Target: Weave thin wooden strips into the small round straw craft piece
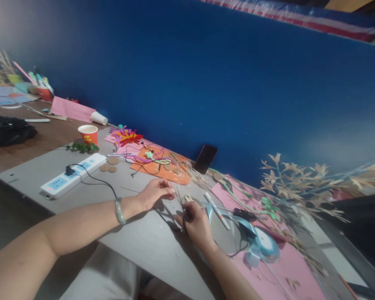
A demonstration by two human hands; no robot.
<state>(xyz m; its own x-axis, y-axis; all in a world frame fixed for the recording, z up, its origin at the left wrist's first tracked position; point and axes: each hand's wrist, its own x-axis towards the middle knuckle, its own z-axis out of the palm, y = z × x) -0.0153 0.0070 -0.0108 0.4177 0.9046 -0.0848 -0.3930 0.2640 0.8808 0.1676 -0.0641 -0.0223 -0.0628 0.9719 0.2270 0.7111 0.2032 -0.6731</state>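
Observation:
My left hand [156, 194], with a pale green bangle [119, 211] on its wrist, is over the grey board, thumb and fingers pinched together. Thin pale strands show at its fingertips, too blurred to name. Just to the right, my right hand [196, 221] is curled closed around something dark that the fingers mostly hide. A pale looped bundle [187, 199] shows just beyond these fingers. A black cord [100, 180] runs from a white power strip [73, 176] and passes behind my left wrist. Beyond my hands lies an orange sheet [178, 177] with wires and brown discs.
A phone [205, 159] leans against the blue partition [187, 75]. To the right are a white marker [217, 211], a blue ribbon roll [267, 243], pink paper [268, 277] and dried leafy branches [300, 179]. At left stands a red paper cup [89, 135] near colourful pipe cleaners [126, 136].

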